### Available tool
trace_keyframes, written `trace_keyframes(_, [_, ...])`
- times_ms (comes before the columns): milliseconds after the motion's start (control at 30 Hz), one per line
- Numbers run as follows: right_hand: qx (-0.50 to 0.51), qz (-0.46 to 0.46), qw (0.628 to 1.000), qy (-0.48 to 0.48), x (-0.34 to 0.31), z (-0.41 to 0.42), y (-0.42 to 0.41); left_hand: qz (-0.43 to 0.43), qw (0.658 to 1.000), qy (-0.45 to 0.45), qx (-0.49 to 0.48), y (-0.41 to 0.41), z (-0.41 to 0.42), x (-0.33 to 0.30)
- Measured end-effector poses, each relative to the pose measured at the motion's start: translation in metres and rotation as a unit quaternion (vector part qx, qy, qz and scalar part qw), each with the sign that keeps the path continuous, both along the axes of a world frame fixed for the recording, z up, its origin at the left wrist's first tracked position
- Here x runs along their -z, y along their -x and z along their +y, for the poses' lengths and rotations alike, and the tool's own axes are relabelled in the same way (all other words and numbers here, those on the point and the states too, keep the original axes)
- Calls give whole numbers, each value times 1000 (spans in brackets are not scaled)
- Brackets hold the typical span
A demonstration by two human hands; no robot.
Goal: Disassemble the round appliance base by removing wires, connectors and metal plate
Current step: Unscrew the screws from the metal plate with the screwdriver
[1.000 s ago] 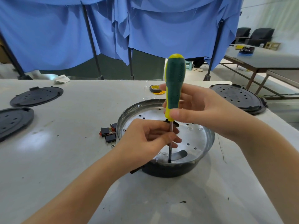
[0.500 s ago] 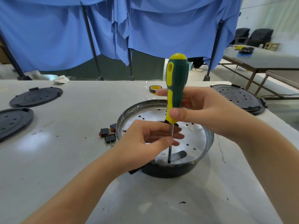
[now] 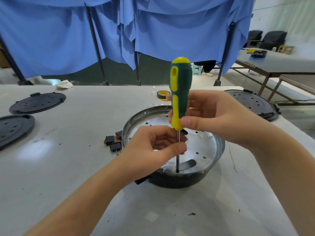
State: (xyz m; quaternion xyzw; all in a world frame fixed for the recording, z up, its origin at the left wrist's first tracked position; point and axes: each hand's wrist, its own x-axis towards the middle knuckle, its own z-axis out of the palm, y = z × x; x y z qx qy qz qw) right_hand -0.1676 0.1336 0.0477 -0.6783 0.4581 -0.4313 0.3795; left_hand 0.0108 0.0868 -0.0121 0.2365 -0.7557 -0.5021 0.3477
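Observation:
The round black appliance base [image 3: 177,182] stands in the middle of the table, with a silver perforated metal plate [image 3: 202,145] inside it. A green and yellow screwdriver [image 3: 179,86] stands upright, its tip down at the plate's near edge. My right hand [image 3: 209,116] grips the lower part of the handle. My left hand [image 3: 153,150] pinches the thin metal shaft between thumb and fingers, just above the plate. The screw under the tip is too small to make out.
Red and black switch parts [image 3: 113,142] lie left of the base. Two black round covers [image 3: 36,103] [image 3: 13,128] sit at the far left, another [image 3: 252,104] at the right. A roll of tape [image 3: 162,94] lies behind the base. Blue cloth hangs beyond the table.
The screwdriver handle has turned in my right hand, its yellow stripe facing a different way. Both hands stay in place at the base.

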Motion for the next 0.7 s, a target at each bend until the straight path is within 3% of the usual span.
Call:
trace_keyframes(100, [-24, -16, 999, -24, -1, 2, 0, 3, 1000, -15, 20, -1, 1, 1])
trace_keyframes(267, [25, 57, 998, 16, -1, 1, -7, 36, 999, -8, -24, 1, 0, 0])
trace_keyframes(533, [20, 20, 999, 23, 0, 1, -8, 27, 999, 3, -46, 2, 2, 2])
trace_keyframes(700, [-13, -14, 1000, -5, -4, 3, -3, 5, 1000, -15, 19, -1, 2, 0])
